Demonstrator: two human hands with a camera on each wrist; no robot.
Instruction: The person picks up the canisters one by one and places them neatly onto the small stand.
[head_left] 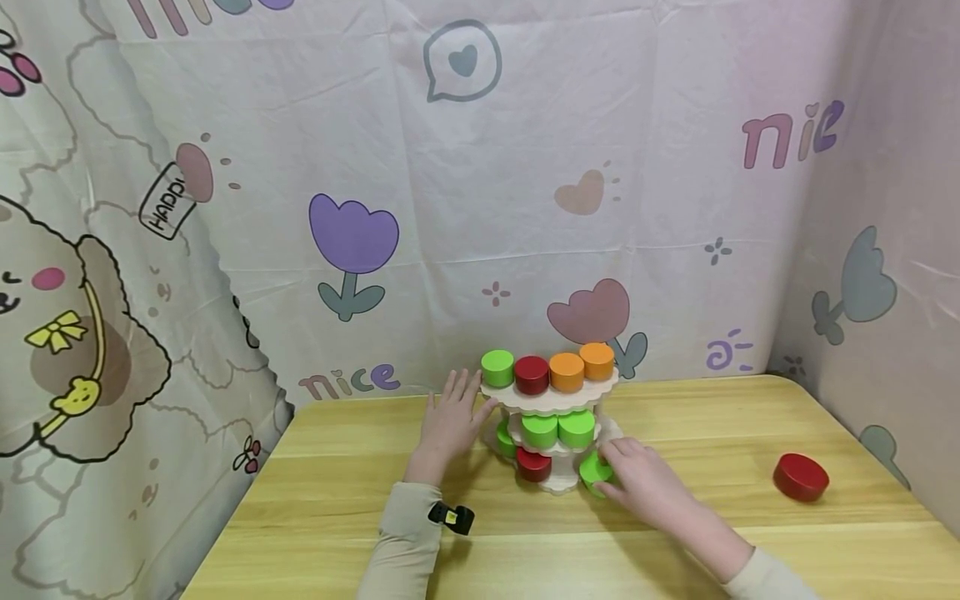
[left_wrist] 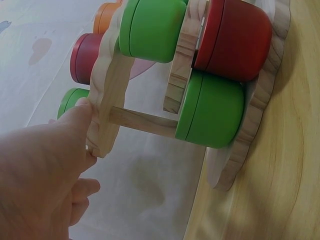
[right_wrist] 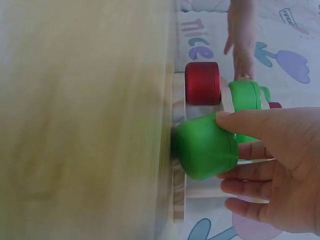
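Note:
A three-tier wooden stand [head_left: 555,403] with scalloped shelves stands on the table, carrying round green, red and orange blocks with a groove near the top. My left hand [head_left: 449,422] is at the left end of the top shelf, fingers mostly straight; its thumb [left_wrist: 79,110] touches the shelf edge beside a green block [head_left: 497,368]. At the lower right, my right hand [head_left: 647,483] grips another green block [right_wrist: 206,147] between thumb and fingers. That block is tilted over the bottom shelf [right_wrist: 178,195], next to a red block [right_wrist: 202,83] there.
A loose red block [head_left: 801,477] lies on the wooden table [head_left: 337,500], to the right of the stand. Printed curtains [head_left: 465,208] hang behind and at both sides. The left wrist wears a black strap device [head_left: 452,517].

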